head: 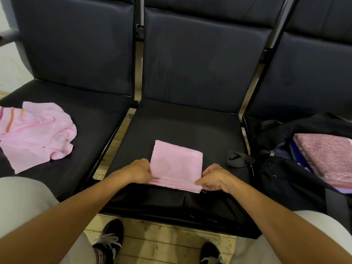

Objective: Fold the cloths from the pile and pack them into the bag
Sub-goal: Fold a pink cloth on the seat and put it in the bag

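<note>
At the bottom of the frame, 2 dark shoes (108, 242) stood on the plank floor. At centre, the left hand (140, 170) and right hand (214, 178) pinched the near corners of a folded pink cloth (176, 164) on the middle seat surface (181, 126). At left lay the crumpled pile (36, 134); at right, the open black bag (285, 178) held folded cloths (327, 157).

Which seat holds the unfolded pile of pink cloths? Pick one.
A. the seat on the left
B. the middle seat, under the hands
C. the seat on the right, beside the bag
A: the crumpled pink pile lies on the left seat, while both hands grip the folded pink cloth on the middle seat.
</note>
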A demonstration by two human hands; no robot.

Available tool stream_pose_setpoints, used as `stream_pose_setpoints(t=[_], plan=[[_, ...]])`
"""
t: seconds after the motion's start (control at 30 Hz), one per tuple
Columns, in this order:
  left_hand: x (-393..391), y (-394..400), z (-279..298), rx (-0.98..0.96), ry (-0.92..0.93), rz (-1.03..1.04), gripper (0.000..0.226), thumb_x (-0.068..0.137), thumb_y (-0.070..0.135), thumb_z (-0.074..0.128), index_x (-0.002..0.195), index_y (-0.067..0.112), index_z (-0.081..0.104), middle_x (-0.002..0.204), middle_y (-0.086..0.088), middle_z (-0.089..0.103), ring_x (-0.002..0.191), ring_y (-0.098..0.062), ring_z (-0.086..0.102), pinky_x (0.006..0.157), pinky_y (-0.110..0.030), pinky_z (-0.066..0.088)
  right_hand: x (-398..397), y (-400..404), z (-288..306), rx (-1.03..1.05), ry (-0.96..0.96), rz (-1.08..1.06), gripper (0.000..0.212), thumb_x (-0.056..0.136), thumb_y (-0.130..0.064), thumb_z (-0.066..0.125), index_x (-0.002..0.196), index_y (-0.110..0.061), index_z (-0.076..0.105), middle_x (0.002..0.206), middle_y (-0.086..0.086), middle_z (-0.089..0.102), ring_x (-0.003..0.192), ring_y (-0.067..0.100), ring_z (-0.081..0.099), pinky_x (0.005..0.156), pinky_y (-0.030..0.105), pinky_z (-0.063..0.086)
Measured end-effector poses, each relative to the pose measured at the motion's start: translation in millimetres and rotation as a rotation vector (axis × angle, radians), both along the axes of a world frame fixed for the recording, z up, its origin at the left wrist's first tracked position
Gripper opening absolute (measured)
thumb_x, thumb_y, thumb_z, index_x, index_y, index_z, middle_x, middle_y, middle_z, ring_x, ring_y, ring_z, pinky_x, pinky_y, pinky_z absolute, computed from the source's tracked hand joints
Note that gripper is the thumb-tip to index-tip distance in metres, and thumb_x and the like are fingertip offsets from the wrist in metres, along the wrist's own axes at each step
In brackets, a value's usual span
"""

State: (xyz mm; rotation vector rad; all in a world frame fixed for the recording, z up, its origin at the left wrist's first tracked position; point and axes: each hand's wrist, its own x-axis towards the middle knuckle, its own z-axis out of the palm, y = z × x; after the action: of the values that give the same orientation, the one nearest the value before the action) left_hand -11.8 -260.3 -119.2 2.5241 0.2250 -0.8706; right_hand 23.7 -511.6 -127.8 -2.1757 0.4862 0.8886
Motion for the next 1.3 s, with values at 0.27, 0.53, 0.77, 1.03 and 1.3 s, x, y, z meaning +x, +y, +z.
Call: stream_pose_setpoints(t=[0.27, 0.53, 0.77, 1.03, 1.3], plan=[[13.7, -5.5, 2.1, -0.19, -0.084, 0.243, 0.033, 0.094, 0.033, 0.057, 0.116, 0.016, 0.039, 0.102, 0.0, 0.052, 0.09, -0.013, 0.053, 0.073, -0.026, 0.042, 4.7, 4.5, -10.4, 0.065, 0.041, -0.024, 0.041, 0.075, -0.006, 0.084, 0.11, -0.003, 0.062, 0.112, 0.008, 0.066, 0.098, 0.019, 0.067, 0.068, 0.023, 0.058], [19.2, -8.5, -15.6, -0.56, 0.038, 0.449, 0.082, 0.08, 0.0, 0.07, 0.141, 0.029, 0.024, 0.119, -0.001, 0.046, 0.11, -0.022, 0.052, 0.087, -0.035, 0.052, 2.1, 10.5, -4.5, 0.295, 0.151, -0.191, 0.019, 0.079, 0.007, 0.074, 0.081, -0.006, 0.06, 0.085, 0.008, 0.06, 0.073, 0.015, 0.053, 0.065, 0.022, 0.047], [20.1, -4.1, -12.5, -0.744, 0.151, 0.477, 0.087, 0.074, -0.003, 0.058, 0.141, 0.043, 0.027, 0.133, -0.007, 0.041, 0.117, -0.032, 0.048, 0.095, -0.045, 0.051, -0.6, 13.6, -5.9, 0.321, 0.253, -0.222, 0.015, 0.079, 0.0, 0.07, 0.085, -0.01, 0.063, 0.079, 0.003, 0.057, 0.067, 0.013, 0.051, 0.054, 0.019, 0.042], [12.6, -1.3, -10.9, -0.978, 0.282, 0.566, 0.065, 0.08, -0.009, 0.046, 0.13, 0.033, 0.051, 0.133, -0.013, 0.046, 0.101, -0.031, 0.058, 0.069, -0.035, 0.052, 3.5, 4.6, 2.0, 0.297, 0.155, -0.156, 0.035, 0.074, -0.011, 0.081, 0.107, -0.004, 0.071, 0.106, 0.007, 0.073, 0.092, 0.018, 0.066, 0.075, 0.023, 0.052], [19.5, -14.5, 8.4, -1.199, 0.227, 0.615, 0.07, 0.082, -0.012, 0.043, 0.138, 0.03, 0.047, 0.12, -0.013, 0.053, 0.075, -0.022, 0.065, 0.055, -0.03, 0.053, 7.0, -19.3, 35.2, 0.685, 0.195, -0.236, 0.038, 0.082, 0.0, 0.074, 0.12, -0.002, 0.067, 0.117, 0.013, 0.072, 0.102, 0.019, 0.068, 0.088, 0.027, 0.056]])
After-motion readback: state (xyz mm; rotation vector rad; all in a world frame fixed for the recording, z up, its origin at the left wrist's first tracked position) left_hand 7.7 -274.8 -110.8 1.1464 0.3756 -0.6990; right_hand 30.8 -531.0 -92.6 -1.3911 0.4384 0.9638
